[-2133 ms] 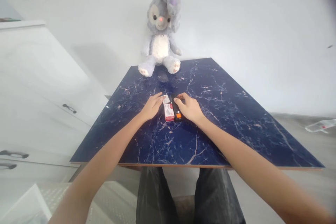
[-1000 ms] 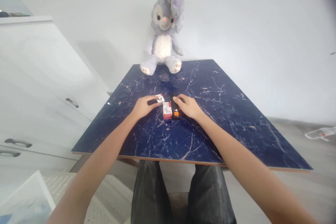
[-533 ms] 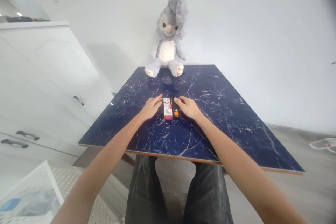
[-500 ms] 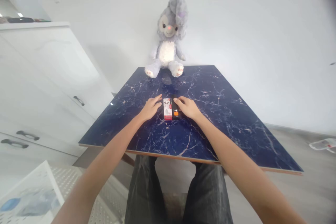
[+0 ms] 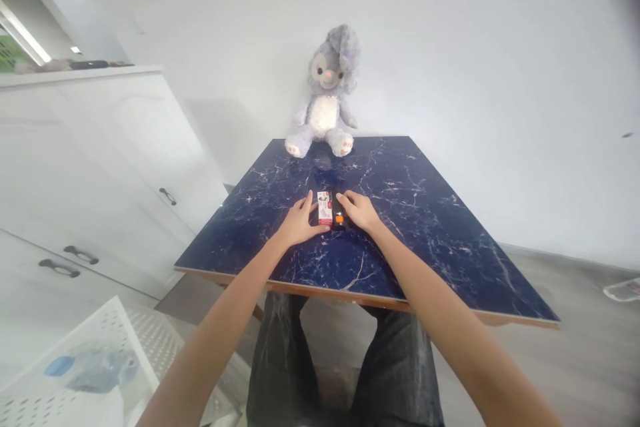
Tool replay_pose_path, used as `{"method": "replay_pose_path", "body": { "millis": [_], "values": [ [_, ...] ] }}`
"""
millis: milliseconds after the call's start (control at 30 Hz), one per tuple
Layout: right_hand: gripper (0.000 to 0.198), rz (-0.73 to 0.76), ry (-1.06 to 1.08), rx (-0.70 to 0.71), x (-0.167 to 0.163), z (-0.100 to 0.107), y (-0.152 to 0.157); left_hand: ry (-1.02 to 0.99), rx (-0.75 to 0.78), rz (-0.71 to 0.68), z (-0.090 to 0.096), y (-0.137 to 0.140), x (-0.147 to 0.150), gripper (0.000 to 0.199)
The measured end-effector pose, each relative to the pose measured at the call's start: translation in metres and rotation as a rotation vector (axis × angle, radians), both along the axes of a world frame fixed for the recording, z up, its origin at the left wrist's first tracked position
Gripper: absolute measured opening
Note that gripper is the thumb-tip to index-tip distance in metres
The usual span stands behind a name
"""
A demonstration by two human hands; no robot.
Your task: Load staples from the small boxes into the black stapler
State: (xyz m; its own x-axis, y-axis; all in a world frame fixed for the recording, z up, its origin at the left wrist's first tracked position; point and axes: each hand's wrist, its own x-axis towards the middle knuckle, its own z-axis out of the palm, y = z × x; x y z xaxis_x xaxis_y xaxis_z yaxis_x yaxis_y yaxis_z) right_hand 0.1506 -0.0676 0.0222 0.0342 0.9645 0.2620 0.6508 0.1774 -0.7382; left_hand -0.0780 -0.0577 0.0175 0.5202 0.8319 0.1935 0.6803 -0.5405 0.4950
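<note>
Two small boxes lie side by side on the dark blue marbled table (image 5: 425, 247). The left one is a white and red box (image 5: 325, 205) with small printed pictures. Against its right side is a black box (image 5: 339, 208) with an orange patch near its close end. My left hand (image 5: 299, 221) is open at the white and red box, its thumb at the near end and its index finger along the left side. With the thumb on top and fingers bent at its right side, my right hand (image 5: 361, 211) grips the black box.
A grey plush rabbit (image 5: 325, 110) sits at the table's far edge against the wall. White cabinets (image 5: 100, 167) with dark handles stand to the left. Below them is a white perforated basket (image 5: 120, 327) with a clear plastic thing inside. My legs are under the table's front edge.
My left hand has come nearer to the white and red box, and its thumb has swung to the near end. My right hand stays at the black box. The camera view has tilted up.
</note>
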Motion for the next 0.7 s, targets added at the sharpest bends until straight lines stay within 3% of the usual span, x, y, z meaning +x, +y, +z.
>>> {"method": "replay_pose_path", "body": {
  "millis": [167,300,533,700],
  "values": [
    [0.045,-0.090,-0.089,0.062,-0.005,0.005,-0.011,0.048,0.010,0.028,0.005,-0.004,0.001,0.116],
    [0.049,-0.067,-0.230,0.091,-0.010,0.006,-0.024,0.064,0.046,0.046,0.008,-0.006,0.002,0.103],
    [0.053,-0.132,-0.374,-0.002,-0.020,0.017,-0.047,0.073,0.111,0.004,0.014,-0.009,0.001,0.084],
    [0.051,-0.124,-0.412,0.000,-0.022,0.024,-0.050,0.136,0.090,0.031,0.013,-0.007,0.001,0.086]
  ]
}}
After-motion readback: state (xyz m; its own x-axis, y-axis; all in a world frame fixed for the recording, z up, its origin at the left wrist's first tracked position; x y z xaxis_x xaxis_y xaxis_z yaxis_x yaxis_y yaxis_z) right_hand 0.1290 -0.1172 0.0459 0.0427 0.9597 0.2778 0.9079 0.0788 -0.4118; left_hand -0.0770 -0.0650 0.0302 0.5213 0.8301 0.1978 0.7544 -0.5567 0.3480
